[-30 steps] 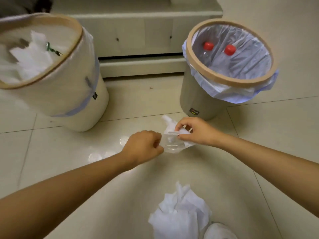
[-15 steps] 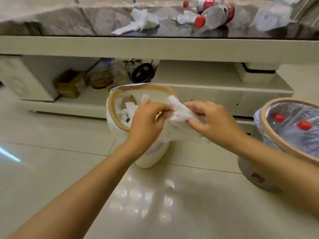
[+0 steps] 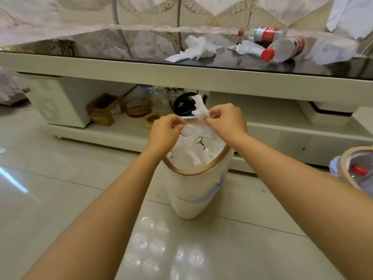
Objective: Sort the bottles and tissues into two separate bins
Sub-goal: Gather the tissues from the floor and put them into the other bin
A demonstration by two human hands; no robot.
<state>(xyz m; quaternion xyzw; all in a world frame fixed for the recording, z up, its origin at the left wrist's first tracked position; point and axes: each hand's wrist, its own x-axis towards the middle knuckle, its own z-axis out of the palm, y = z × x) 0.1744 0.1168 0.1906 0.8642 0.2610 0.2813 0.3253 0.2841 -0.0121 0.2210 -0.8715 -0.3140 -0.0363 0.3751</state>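
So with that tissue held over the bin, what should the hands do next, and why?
Probably let go. Both the left hand and right hand pinch the crumpled white tissue directly above the wooden-rimmed white bin, which already holds tissues, so releasing should drop it in.

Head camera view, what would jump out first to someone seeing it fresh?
First, the two hands, left hand and right hand, pinching a crumpled white tissue over the cream bin with a wooden rim, which already holds tissues. Next, two clear plastic bottles with red caps lying among more white tissues on the dark glossy tabletop behind.
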